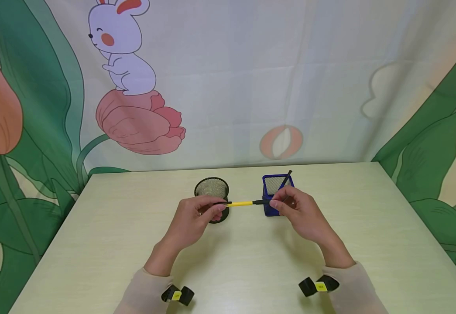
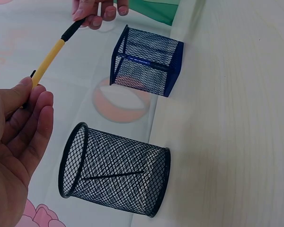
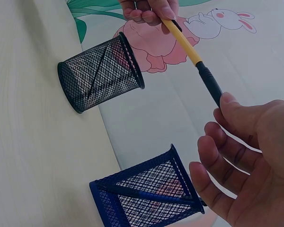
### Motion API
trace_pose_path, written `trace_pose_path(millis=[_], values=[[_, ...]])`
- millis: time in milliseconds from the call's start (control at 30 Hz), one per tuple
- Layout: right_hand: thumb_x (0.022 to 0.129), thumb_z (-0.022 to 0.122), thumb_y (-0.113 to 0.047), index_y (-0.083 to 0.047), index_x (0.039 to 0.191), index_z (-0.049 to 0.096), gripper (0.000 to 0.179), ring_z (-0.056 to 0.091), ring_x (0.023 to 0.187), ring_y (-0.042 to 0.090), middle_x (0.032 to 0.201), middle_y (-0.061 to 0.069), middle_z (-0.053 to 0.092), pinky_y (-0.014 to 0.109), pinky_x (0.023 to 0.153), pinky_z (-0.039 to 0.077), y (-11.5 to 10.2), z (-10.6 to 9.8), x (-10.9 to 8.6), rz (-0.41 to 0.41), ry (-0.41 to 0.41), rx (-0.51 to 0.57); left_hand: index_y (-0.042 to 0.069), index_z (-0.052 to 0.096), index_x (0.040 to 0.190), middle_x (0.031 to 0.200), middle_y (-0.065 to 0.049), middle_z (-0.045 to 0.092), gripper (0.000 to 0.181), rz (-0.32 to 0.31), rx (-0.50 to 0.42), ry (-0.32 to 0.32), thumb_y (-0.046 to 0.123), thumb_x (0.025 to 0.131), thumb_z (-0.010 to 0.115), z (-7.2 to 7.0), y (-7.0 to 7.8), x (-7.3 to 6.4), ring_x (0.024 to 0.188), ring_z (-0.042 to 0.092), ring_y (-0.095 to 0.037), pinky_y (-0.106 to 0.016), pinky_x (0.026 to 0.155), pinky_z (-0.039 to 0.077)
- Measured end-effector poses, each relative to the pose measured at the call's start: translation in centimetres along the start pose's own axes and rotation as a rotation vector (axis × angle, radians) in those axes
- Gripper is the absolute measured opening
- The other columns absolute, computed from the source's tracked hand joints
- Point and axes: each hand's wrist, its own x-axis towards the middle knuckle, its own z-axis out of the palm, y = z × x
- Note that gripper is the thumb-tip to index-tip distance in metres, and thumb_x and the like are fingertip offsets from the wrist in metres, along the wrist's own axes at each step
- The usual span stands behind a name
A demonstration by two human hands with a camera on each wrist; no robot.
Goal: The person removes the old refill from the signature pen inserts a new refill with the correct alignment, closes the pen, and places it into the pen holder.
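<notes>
A yellow pen [image 1: 242, 203] with a black grip section is held level above the table, spanning both hands. My left hand [image 1: 190, 220] pinches its clip end between thumb and fingers. At the other end, my right hand [image 1: 306, 218] pinches the black grip section [image 3: 208, 79], and its fingertips hide the tip. Behind the left hand stands a black round mesh pen cup [image 2: 116, 170], with a thin dark line showing through its mesh. A blue square mesh pen holder [image 2: 146, 61] stands behind the right hand; a dark blue pen [image 3: 146, 195] leans inside it.
Both mesh containers stand upright, side by side with a gap, toward the back of the pale wooden table [image 1: 243, 270]. A printed curtain [image 1: 228, 87] with a rabbit and flowers hangs right behind the table's back edge.
</notes>
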Motion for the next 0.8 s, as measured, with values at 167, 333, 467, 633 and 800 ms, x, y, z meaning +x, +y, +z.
trace_pose_path(millis=[167, 333, 467, 633, 800], values=[[0.101, 0.069, -0.023, -0.013, 0.104, 0.066, 0.011, 0.061, 0.080, 0.023, 0.093, 0.008, 0.066, 0.025, 0.066, 0.050, 0.08, -0.03, 0.06, -0.006, 0.002, -0.004, 0.012, 0.080, 0.109, 0.084, -0.001, 0.073, 0.015, -0.001, 0.000, 0.001, 0.008, 0.095, 0.074, 0.00, 0.04, 0.01, 0.075, 0.070, -0.012, -0.025, 0.073, 0.063], [0.101, 0.069, -0.023, -0.013, 0.104, 0.066, 0.011, 0.061, 0.080, 0.023, 0.093, 0.007, 0.066, 0.025, 0.066, 0.050, 0.08, -0.04, 0.06, -0.008, 0.003, -0.010, 0.012, 0.079, 0.110, 0.085, -0.001, 0.074, 0.015, -0.002, 0.009, 0.000, 0.011, 0.096, 0.074, 0.02, -0.09, 0.03, 0.075, 0.070, -0.011, -0.024, 0.074, 0.062], [0.101, 0.069, -0.023, -0.013, 0.104, 0.066, 0.011, 0.061, 0.081, 0.026, 0.094, 0.009, 0.066, 0.026, 0.066, 0.050, 0.04, -0.05, 0.09, -0.004, -0.001, -0.009, 0.012, 0.079, 0.110, 0.086, -0.001, 0.074, 0.015, -0.006, 0.013, -0.001, 0.013, 0.096, 0.074, -0.03, -0.01, 0.05, 0.076, 0.070, -0.010, -0.023, 0.074, 0.062], [0.101, 0.069, -0.023, -0.013, 0.104, 0.066, 0.011, 0.061, 0.084, 0.032, 0.093, 0.005, 0.066, 0.026, 0.066, 0.049, -0.03, -0.08, 0.10, 0.004, -0.005, -0.008, 0.011, 0.079, 0.110, 0.088, -0.002, 0.075, 0.015, -0.004, 0.012, -0.003, 0.013, 0.097, 0.073, -0.06, -0.06, 0.08, 0.077, 0.071, -0.010, -0.023, 0.074, 0.062], [0.101, 0.069, -0.023, -0.013, 0.104, 0.066, 0.011, 0.060, 0.081, 0.024, 0.092, 0.005, 0.065, 0.026, 0.066, 0.049, -0.19, -0.19, 0.04, 0.000, -0.004, -0.011, 0.010, 0.079, 0.111, 0.088, -0.002, 0.075, 0.016, -0.003, 0.014, -0.002, 0.010, 0.096, 0.073, -0.10, -0.05, 0.12, 0.077, 0.071, -0.010, -0.022, 0.074, 0.062]])
